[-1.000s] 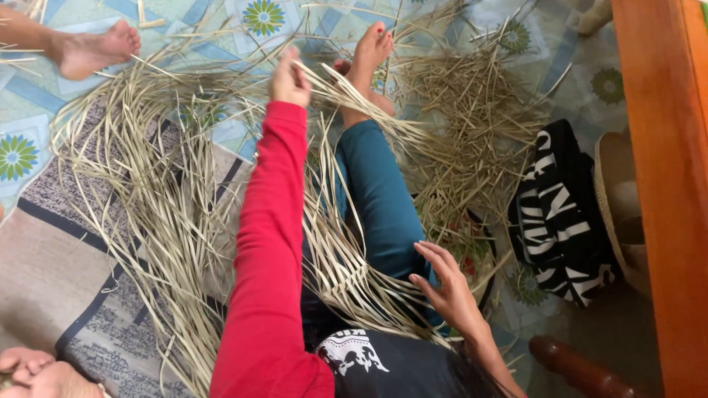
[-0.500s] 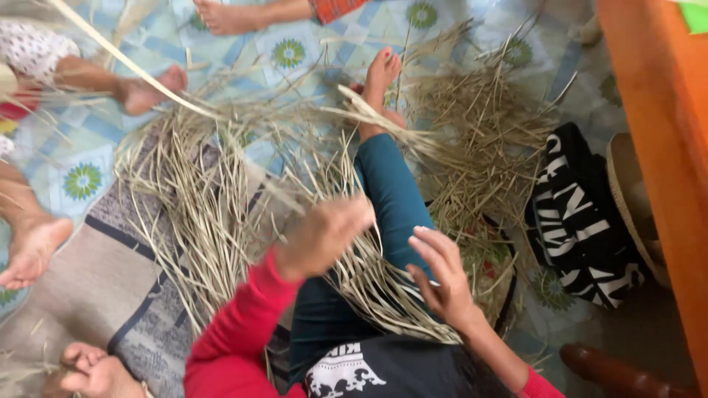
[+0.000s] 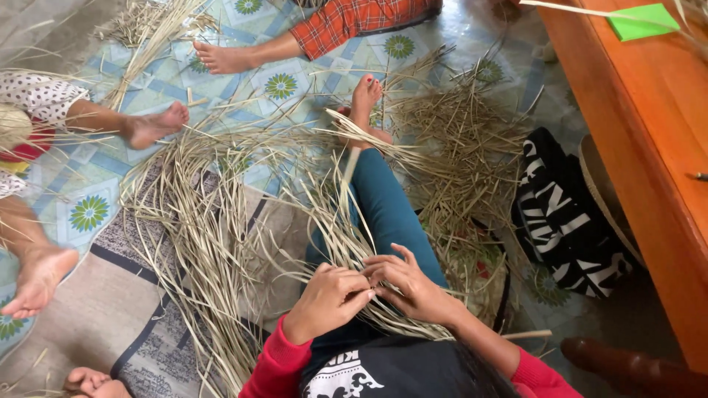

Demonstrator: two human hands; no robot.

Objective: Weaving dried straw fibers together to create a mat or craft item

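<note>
I sit on the floor with a fan of long dry straw strips spread over my lap and my teal trouser leg. My left hand and my right hand meet close together over my lap, fingers pinching the near ends of the strips. Both sleeves are red. My foot points away at the far end of the leg.
Other people's bare feet and legs lie at the left and top. A loose pile of short straw sits right of my leg, beside a black and white bag. An orange wooden table lines the right side.
My left hand came back from near my foot, where it held strip ends, and joined my right hand over my lap. The camera has tilted up, showing more people.
</note>
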